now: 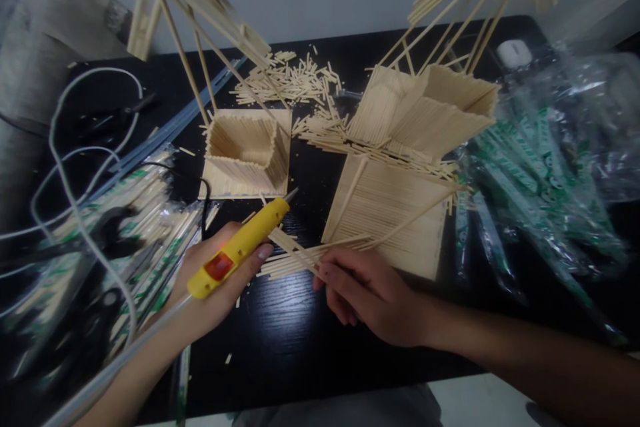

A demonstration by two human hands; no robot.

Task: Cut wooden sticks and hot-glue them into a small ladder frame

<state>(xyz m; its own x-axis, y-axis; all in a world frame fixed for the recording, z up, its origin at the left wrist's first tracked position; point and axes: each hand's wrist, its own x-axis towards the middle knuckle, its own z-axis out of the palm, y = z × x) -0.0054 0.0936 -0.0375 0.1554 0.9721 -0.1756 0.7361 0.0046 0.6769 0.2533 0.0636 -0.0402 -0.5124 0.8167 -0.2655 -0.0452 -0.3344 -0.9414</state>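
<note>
My left hand (pixel 217 280) is closed around a yellow pen-shaped hot glue gun (pixel 240 247) with a red switch and a pale cord at its rear. Its metal tip points up and right. Between thumb and fingers, my right hand (pixel 373 293) pinches a few thin wooden sticks (pixel 295 247) that slant up toward the glue gun. More loose sticks lie under and beside the right fingertips. Just behind that hand is a flat panel of sticks (pixel 395 207). Past the glue gun's tip stands a square stick box (pixel 245 147) on a stick base.
A second stick box (pixel 445 100) stands at the back right, with tall stick frames above both boxes. Short cut sticks (pixel 295 80) are heaped at the back. Plastic wrappers (pixel 540 153) cover the right side. Packed sticks, black pliers (pixel 100 233) and a looped white cable (pixel 65 173) lie left.
</note>
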